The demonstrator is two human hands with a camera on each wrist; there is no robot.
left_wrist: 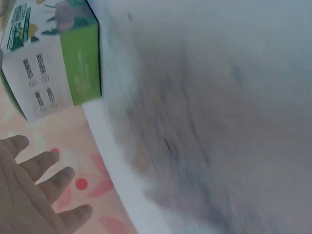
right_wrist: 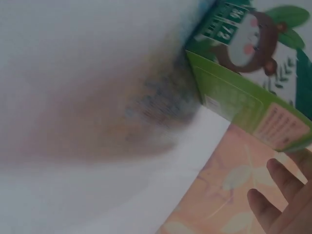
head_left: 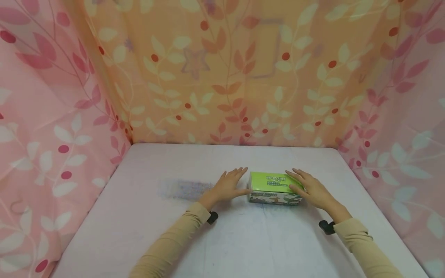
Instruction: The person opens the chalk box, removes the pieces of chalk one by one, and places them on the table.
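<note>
A closed carton [head_left: 271,183] with a bright green top and pictured white and green sides lies on the white table, right of its middle. My left hand [head_left: 227,187] is beside the carton's left end, fingers spread and thumb pointing at it; whether the thumb touches I cannot tell. In the left wrist view, a gap shows between the fingers [left_wrist: 58,183] and the carton [left_wrist: 80,68]. At the right end, my right hand [head_left: 313,191] has its extended fingers over the top edge. The right wrist view shows a bear picture on the carton [right_wrist: 234,92], with fingertips close to its corner.
Smudged bluish-purple stains [head_left: 187,189] mark the white tabletop [head_left: 243,239] left of the carton. Patterned leaf curtains stand around it: orange cloth [head_left: 222,77] behind, pink cloth [head_left: 45,116] on the left and pink cloth [head_left: 406,127] on the right.
</note>
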